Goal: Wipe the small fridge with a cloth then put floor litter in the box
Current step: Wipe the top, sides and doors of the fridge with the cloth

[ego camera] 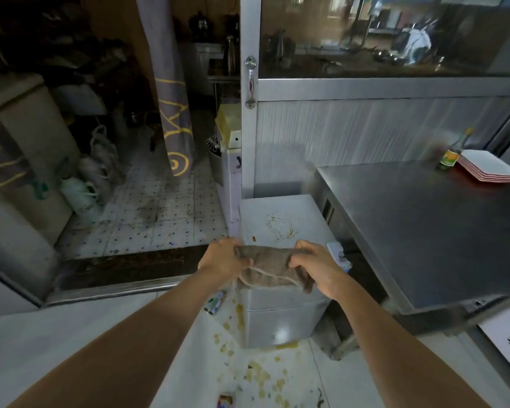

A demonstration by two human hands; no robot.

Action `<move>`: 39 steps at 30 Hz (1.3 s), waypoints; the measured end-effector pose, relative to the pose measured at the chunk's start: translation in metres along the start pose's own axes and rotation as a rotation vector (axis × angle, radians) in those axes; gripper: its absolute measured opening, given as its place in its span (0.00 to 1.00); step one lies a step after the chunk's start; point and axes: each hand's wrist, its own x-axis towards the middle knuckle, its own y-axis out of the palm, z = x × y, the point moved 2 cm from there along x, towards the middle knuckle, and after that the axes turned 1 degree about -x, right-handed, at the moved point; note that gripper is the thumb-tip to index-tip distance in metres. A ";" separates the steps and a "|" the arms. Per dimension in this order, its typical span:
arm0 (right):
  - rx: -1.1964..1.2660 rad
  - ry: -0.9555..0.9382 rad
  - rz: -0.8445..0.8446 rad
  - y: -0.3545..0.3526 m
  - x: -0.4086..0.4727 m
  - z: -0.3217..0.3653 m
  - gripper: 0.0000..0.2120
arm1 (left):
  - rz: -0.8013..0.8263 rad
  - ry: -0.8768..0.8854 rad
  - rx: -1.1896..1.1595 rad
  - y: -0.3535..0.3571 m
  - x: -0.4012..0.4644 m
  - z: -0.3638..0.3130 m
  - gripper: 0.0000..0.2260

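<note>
A small white fridge (280, 219) stands on the floor between a doorway and a steel table, its top marked by a brown ring stain and a small spot. Over its front edge I hold a grey-brown cloth (270, 267) stretched between both hands. My left hand (223, 260) grips the cloth's left end and my right hand (315, 266) grips its right end. Litter lies on the floor: a crumpled wrapper (214, 303) left of the fridge, another wrapper (225, 401) at the bottom edge, and a dark scrap (320, 399) nearby. No box is recognisable.
A steel table (424, 231) fills the right side, with a stack of plates (487, 166) and a bottle (451, 156) at its far corner. Yellowish spill spots (259, 375) cover the floor before the fridge. A doorway threshold (124, 265) leads left to a tiled room with bags.
</note>
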 end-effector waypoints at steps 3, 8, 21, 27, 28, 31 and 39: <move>0.120 0.056 -0.050 -0.002 0.027 -0.003 0.10 | 0.008 0.024 -0.030 0.003 0.033 -0.002 0.17; 0.109 0.060 -0.250 -0.012 0.069 -0.007 0.05 | 0.092 0.033 -0.029 0.006 0.087 -0.003 0.23; -0.242 0.170 -0.713 0.008 0.190 0.002 0.14 | 0.379 0.251 0.100 0.016 0.272 0.022 0.23; -0.387 0.261 -0.991 0.034 0.232 -0.002 0.18 | 0.560 0.402 0.238 0.030 0.351 0.040 0.23; -0.413 0.246 -0.969 0.038 0.239 -0.006 0.18 | 0.581 0.428 0.250 0.033 0.361 0.042 0.23; -0.503 0.405 -0.712 0.052 0.261 -0.026 0.27 | 0.615 0.490 0.285 0.044 0.383 0.043 0.23; -0.525 0.519 -0.621 0.057 0.313 -0.089 0.29 | 0.632 0.662 0.343 0.102 0.419 0.030 0.25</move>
